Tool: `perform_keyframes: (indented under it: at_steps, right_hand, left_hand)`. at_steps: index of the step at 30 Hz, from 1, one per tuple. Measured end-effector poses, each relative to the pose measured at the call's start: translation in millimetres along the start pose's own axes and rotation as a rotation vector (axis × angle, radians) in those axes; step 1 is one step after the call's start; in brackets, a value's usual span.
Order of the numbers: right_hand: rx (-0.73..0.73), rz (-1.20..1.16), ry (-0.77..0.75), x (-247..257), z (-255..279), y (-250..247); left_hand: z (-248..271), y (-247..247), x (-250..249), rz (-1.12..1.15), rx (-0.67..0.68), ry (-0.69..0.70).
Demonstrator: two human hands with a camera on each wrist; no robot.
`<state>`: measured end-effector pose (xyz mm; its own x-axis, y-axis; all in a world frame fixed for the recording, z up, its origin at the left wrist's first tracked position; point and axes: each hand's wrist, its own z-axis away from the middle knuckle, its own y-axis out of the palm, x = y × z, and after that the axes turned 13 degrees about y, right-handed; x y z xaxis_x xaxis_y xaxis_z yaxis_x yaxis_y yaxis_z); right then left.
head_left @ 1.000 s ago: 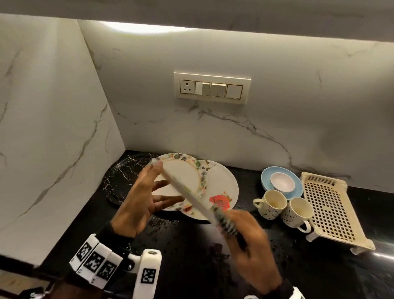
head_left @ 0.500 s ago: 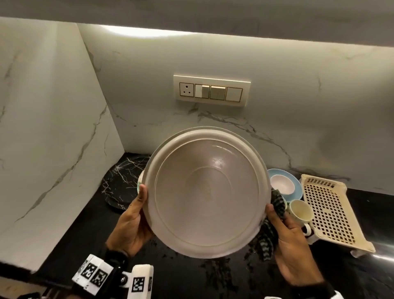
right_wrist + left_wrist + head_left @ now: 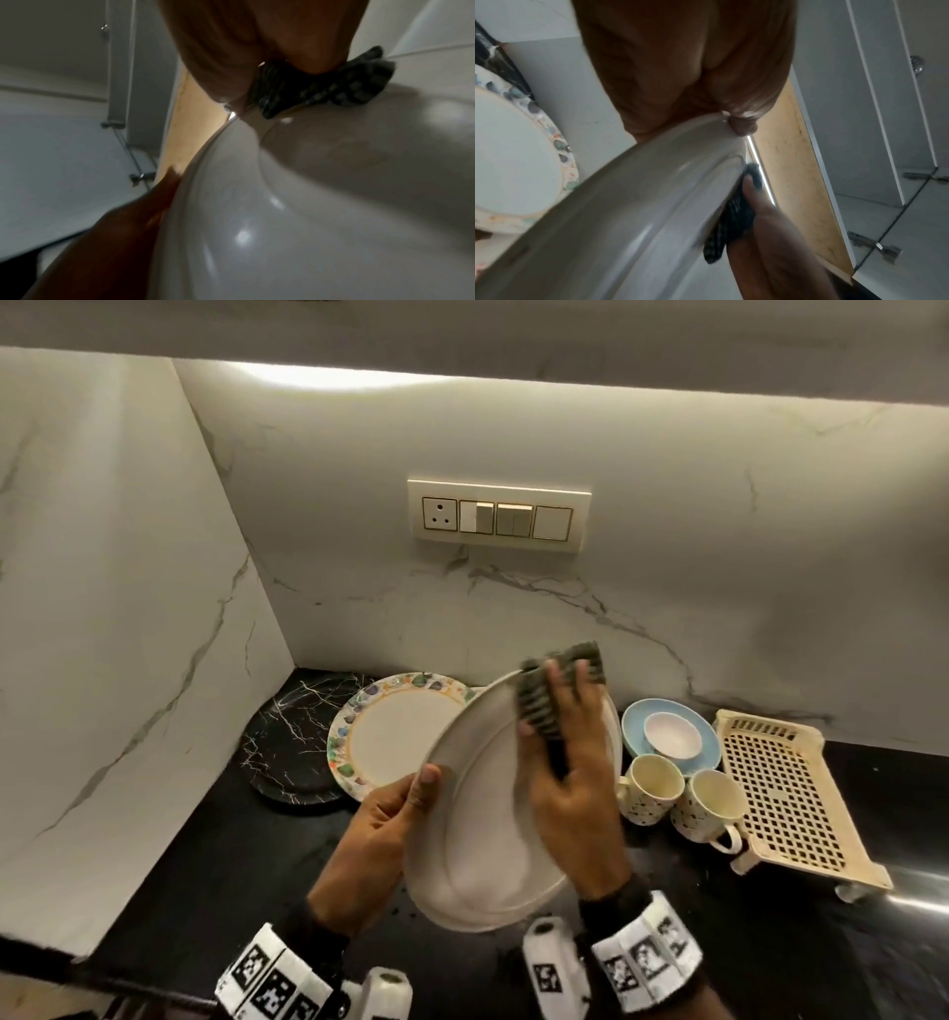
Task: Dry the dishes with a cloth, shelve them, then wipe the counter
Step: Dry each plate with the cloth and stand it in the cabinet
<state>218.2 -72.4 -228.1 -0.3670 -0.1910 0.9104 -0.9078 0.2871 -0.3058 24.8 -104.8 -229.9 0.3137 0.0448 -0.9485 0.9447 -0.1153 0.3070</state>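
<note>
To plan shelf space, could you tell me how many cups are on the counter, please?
2. One speckled cup stands in front of the blue saucer; the second cup sits to its right, beside the cream rack. The held plate may hide more.

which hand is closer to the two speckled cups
Right. The right hand, holding the cloth against the white plate, is just beside the speckled cups; the left hand grips the plate's opposite rim, farther from them.
</note>
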Motion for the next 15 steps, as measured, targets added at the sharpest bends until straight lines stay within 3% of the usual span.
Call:
perform_keyframes:
  at_steps: [3, 6, 12, 15]
  right_hand:
    - [0.263, 0.258, -0.180, 22, 34, 21]
    - [0.254, 0.299, -0.310, 13, 37, 19]
    - [0.001, -0.053, 0.076, -28, -11, -17]
    - [0.025, -0.062, 0.057, -20, 2, -7]
  left_hand:
    - [-4, 2, -4, 0.014, -0.009, 0.076]
    - [0, -2, -5, 0.022, -0.070, 0.120]
    - [10, -14, -11, 0.068, -0.183, 0.076]
    - [5, -5, -13, 0.075, -0.183, 0.090]
